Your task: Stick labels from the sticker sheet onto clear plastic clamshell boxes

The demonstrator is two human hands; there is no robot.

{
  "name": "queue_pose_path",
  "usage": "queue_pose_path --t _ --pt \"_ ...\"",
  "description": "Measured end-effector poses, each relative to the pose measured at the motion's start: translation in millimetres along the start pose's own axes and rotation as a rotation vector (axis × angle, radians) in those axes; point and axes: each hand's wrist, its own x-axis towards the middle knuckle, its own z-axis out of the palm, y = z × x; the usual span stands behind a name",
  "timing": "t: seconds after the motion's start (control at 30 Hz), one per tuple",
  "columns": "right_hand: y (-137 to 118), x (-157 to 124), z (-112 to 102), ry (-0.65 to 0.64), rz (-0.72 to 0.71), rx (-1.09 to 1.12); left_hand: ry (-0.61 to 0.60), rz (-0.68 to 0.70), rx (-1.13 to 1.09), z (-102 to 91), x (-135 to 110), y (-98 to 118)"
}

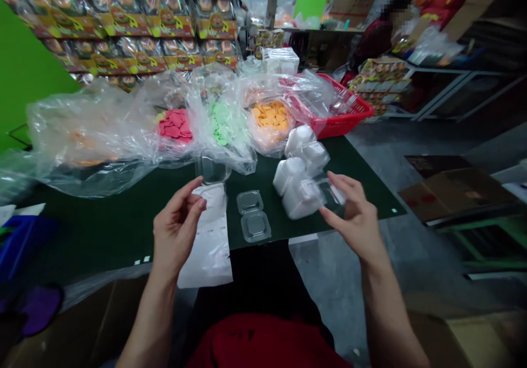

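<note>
My right hand (356,214) grips a clear plastic clamshell box (335,195) between thumb and fingers, beside the stacked clamshell boxes (302,198). My left hand (179,219) is half curled above a white label sheet (209,236), with a gap between thumb and index finger; I see nothing held there. Past its fingertips lies a clear lidded box (214,169), partly behind the sheet's upper end. Between my hands, an opened clear clamshell (255,226) lies flat on the dark green table (263,178). The label sheet hangs over the table's front edge.
Clear bags hold red pieces (176,125), green pieces (222,122) and orange pieces (270,115) along the back. A red basket (346,118) stands at the right rear. Packaged toy burgers (123,19) are stacked behind. A blue bin (24,241) sits left; a person (373,41) is farther off.
</note>
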Motion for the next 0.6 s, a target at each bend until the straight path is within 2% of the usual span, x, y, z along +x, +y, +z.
queue_pose_path --t 0.07,0.17,0.23,0.33,0.43,0.5,0.6 --pt "14 13 16 0.004 -0.028 -0.156 0.005 -0.099 -0.102 9.0 -9 -6" --pt "36 22 39 -0.041 0.016 -0.320 -0.054 -0.256 -0.244 27.4 -28 -20" --pt "49 23 46 -0.091 0.046 -0.386 -0.078 -0.339 -0.319 38.3 -41 -32" --pt "62 20 45 -0.139 0.036 -0.438 -0.109 -0.424 -0.382 52.4 -55 -50" --pt "60 14 40 -0.136 0.037 -0.495 -0.182 -0.477 -0.394 67.6 -60 -66" --pt "50 7 40 -0.063 0.025 -0.518 -0.220 -0.489 -0.377 78.4 -62 -75" --pt "28 -13 48 0.062 -0.070 -0.456 -0.223 -0.489 -0.321 92.0 -62 -89"
